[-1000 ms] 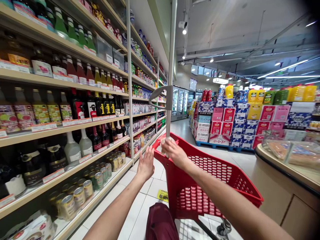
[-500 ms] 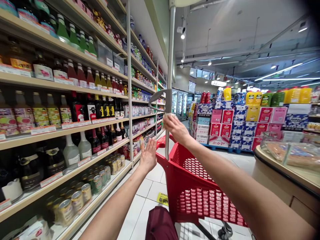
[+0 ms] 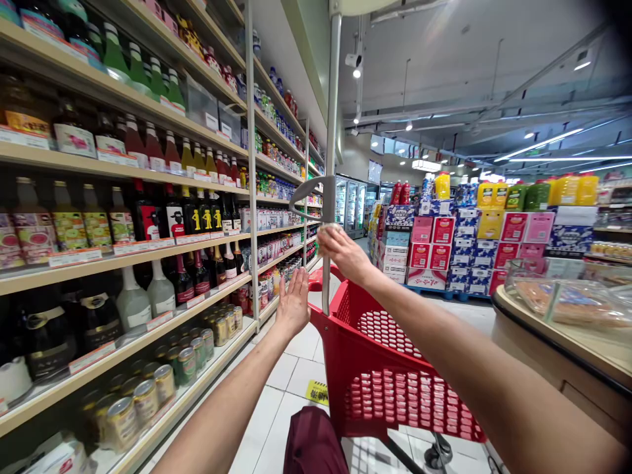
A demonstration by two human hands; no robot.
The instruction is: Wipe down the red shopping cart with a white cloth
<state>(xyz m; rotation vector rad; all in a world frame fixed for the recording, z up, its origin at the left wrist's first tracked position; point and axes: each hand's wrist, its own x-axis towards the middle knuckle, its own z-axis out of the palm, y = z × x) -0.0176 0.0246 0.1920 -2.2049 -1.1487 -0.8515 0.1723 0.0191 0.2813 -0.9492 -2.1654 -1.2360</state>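
Closed around an upright metal pole, my right hand presses a pale crumpled cloth to it, just under a grey loop handle. The pole rises from a red plastic shopping cart with perforated sides. My left hand is open, its fingers stretched upward, beside the cart's red upper rim. Whether its palm touches the rim I cannot tell. Part of the cloth is hidden by my right fingers.
Shelves of bottles and cans line the left side. Stacked drink cartons stand ahead on the right, and a rounded counter is close on the right. A yellow floor sticker lies on the white tiles.
The whole view has shifted slightly, with shelves, pole and cart a little further left. Both hands keep nearly the same pose; the right stays at the pole with the cloth.
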